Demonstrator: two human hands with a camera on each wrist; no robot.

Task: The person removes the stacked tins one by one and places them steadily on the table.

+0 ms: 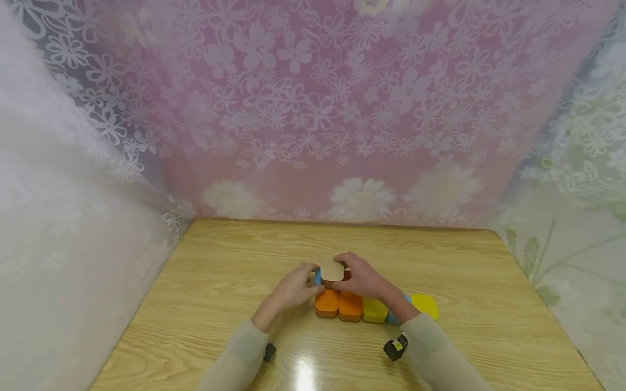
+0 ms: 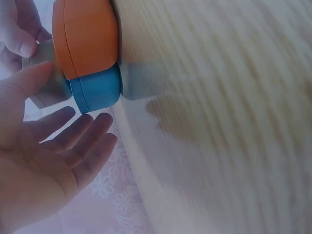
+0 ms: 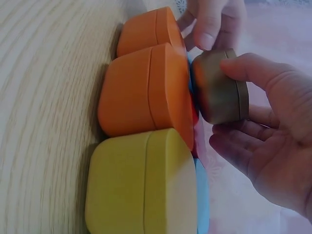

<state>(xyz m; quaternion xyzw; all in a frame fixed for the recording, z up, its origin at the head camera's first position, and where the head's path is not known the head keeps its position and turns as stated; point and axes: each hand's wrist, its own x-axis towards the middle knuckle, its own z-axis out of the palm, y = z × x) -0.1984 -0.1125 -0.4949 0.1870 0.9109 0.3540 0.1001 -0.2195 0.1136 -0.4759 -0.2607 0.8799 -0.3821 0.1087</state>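
Observation:
My right hand holds a small rounded brown box with a tan top, thumb on one side and fingers on the other. The brown box sits over the back of the row, above a blue box and a red box. My left hand is on the other side, its fingers spread and relaxed, fingertips right at the blue box. In the left wrist view, its thumb overlaps the brown box. Two orange boxes stand directly in front, nearer my body.
To the right of the orange boxes, the front row continues with a yellow box, a blue box partly hidden by my right wrist, and another yellow box. The wooden table meets flowered curtains at the back and sides.

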